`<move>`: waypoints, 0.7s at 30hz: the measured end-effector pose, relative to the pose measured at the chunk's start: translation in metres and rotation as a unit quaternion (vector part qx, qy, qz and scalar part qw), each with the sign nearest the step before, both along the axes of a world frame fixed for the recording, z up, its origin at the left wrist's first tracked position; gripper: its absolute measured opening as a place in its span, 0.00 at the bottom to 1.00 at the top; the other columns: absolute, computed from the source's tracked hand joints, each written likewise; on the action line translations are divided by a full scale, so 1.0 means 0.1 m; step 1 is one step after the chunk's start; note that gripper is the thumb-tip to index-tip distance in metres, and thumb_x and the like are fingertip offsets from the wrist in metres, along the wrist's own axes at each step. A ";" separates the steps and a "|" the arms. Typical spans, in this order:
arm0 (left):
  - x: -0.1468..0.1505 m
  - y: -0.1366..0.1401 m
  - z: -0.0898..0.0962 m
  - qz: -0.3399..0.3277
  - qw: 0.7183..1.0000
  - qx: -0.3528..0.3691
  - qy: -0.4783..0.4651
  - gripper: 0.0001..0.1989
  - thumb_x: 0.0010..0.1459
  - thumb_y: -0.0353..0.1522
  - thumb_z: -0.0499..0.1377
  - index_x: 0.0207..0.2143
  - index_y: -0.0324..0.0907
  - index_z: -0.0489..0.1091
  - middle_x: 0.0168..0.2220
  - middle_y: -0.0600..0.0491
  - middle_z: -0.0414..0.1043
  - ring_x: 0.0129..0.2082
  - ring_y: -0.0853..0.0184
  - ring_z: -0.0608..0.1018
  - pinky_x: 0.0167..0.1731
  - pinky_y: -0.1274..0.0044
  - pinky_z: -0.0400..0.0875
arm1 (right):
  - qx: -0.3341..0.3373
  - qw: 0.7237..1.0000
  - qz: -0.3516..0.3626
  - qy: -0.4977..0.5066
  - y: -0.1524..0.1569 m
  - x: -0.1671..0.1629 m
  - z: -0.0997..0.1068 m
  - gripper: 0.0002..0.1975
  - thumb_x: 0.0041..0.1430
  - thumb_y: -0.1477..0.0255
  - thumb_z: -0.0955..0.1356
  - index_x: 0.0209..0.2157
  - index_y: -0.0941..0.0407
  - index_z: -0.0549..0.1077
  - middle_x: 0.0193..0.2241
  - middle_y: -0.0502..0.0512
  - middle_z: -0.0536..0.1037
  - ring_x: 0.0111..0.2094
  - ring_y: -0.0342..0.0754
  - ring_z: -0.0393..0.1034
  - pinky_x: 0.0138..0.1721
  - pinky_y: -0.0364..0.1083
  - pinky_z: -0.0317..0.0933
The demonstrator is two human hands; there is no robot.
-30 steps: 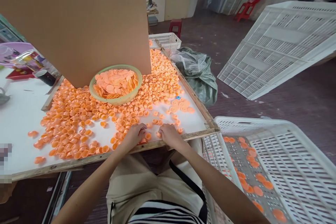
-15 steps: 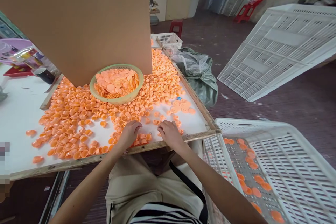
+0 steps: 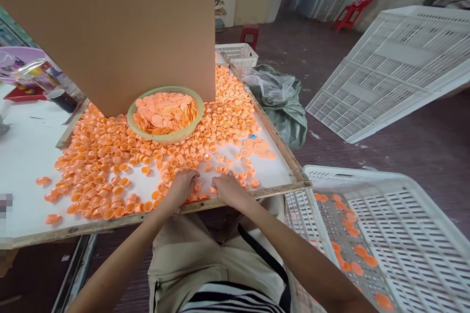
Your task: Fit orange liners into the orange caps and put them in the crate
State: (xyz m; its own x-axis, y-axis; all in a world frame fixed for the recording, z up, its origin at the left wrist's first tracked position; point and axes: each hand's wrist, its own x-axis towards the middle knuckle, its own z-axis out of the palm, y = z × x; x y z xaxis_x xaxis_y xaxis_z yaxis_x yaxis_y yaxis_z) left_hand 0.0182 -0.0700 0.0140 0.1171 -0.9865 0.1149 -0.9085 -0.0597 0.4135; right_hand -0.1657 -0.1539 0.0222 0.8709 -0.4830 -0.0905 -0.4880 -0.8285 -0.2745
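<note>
Small orange plastic cups [image 3: 106,176] lie heaped over the white tabletop, many with their open mouths up. At the near edge my left hand [image 3: 182,188] is closed, its fingers curled around a small orange cup [image 3: 197,186]. Facing it a short gap to the right, my right hand [image 3: 229,189] has its fingertips pinched on another small orange cup [image 3: 213,189]. The fingers partly cover both pieces. Behind the hands, a green round basket [image 3: 165,138] full of flat orange discs [image 3: 167,110] rests on the cups.
A large cardboard box [image 3: 147,24] rises behind the basket. Loose flat discs [image 3: 259,146] lie at the table's right. A wooden rim [image 3: 271,190] borders the tabletop. Beside my right arm stands a white crate [image 3: 370,172] with scattered discs; a green sack [image 3: 290,122] lies beyond.
My right hand has moved left, closer to my left hand, and now has a cup at its fingertips. A cup also shows at my left fingertips. The view has shifted slightly.
</note>
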 end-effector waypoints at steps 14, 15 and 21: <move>0.21 0.42 0.09 -0.036 0.999 0.015 0.021 0.09 0.56 0.30 0.57 0.41 0.41 0.67 0.40 0.49 0.72 0.42 0.61 0.72 0.42 0.71 0.66 | 0.036 0.998 0.041 -0.038 0.24 0.21 0.03 0.11 0.63 0.65 0.65 0.35 0.58 0.73 0.33 0.57 0.77 0.41 0.50 0.67 0.43 0.48 0.47; 0.26 0.45 0.08 -0.031 0.999 0.017 0.016 0.11 0.56 0.30 0.57 0.43 0.42 0.67 0.41 0.48 0.72 0.43 0.61 0.72 0.43 0.70 0.66 | 0.043 0.998 0.040 -0.033 0.24 0.21 0.03 0.11 0.62 0.64 0.66 0.35 0.58 0.74 0.32 0.56 0.77 0.40 0.50 0.67 0.43 0.48 0.47; 0.53 0.59 0.07 0.025 0.996 0.039 -0.080 0.08 0.58 0.28 0.52 0.40 0.42 0.67 0.40 0.47 0.73 0.43 0.58 0.72 0.41 0.68 0.63 | 0.079 0.996 0.037 -0.015 0.19 0.16 0.09 0.08 0.59 0.66 0.68 0.33 0.57 0.75 0.27 0.54 0.76 0.38 0.49 0.67 0.44 0.48 0.46</move>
